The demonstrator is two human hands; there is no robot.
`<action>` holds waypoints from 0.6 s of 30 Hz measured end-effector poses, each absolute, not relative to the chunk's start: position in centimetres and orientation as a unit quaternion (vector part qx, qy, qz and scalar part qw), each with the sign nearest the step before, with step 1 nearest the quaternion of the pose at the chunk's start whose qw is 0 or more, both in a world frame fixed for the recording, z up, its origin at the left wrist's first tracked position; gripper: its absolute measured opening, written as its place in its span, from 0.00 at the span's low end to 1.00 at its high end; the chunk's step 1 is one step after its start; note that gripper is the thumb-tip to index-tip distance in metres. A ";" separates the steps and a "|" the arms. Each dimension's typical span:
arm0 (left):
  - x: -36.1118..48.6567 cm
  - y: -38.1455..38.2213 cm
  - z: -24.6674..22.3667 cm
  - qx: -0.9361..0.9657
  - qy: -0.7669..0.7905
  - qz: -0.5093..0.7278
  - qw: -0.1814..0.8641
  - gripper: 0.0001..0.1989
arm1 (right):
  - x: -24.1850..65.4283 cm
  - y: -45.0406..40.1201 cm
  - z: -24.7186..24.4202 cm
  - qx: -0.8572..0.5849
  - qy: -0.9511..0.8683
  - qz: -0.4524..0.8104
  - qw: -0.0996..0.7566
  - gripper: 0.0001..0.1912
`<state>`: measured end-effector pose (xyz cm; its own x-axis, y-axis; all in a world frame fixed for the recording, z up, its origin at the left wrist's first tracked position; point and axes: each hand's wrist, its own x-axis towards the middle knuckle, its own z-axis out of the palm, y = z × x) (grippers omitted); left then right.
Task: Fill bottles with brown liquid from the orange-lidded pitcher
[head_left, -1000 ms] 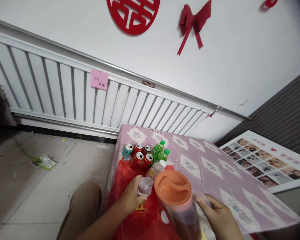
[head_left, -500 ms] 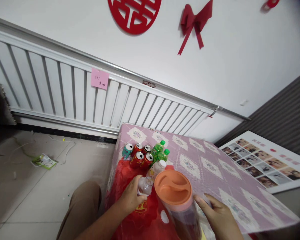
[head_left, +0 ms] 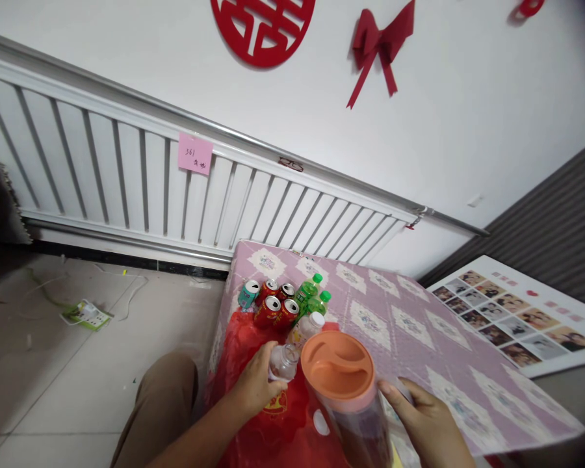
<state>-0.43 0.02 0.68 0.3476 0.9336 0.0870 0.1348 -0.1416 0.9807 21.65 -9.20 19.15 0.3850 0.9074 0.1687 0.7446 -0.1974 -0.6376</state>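
My left hand point(head_left: 256, 383) is wrapped round a clear, uncapped plastic bottle point(head_left: 283, 364), held with its mouth upward. Close to its right stands a clear pitcher point(head_left: 363, 432) with an orange lid point(head_left: 338, 365) and dark liquid inside. My right hand point(head_left: 426, 416) grips the pitcher's handle on the right side; its base runs out of view. Just beyond the uncapped bottle is a white-capped bottle point(head_left: 306, 330). A red plastic bag point(head_left: 273, 432) lies beneath both hands.
Several drink cans point(head_left: 267, 312) and two green bottles point(head_left: 318, 303) stand on the flowered bedspread point(head_left: 370, 322). Behind runs a white radiator point(head_left: 127, 169). A photo board point(head_left: 517, 315) leans at the right. On the floor lies a power strip point(head_left: 90, 315) with cables.
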 end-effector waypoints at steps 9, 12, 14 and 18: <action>-0.4 0.1 0.4 0.639 0.419 0.391 0.513 0.39 | 21.8 -9.3 19.2 -0.766 -0.541 0.109 0.331 0.22; -0.6 0.1 0.6 0.643 0.417 0.391 0.510 0.39 | 21.4 -9.3 19.7 -0.759 -0.542 0.105 0.345 0.21; -0.6 0.1 0.6 0.645 0.418 0.389 0.508 0.39 | 21.2 -9.3 19.9 -0.757 -0.541 0.106 0.351 0.21; -0.5 0.1 0.4 0.641 0.417 0.392 0.511 0.40 | 21.1 -9.2 20.0 -0.760 -0.535 0.111 0.353 0.20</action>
<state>-0.55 0.08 0.39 0.3441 0.9358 0.0766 0.1337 -0.1296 0.9825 21.15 -9.19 20.00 0.4035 0.8908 0.2088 0.7338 -0.1787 -0.6555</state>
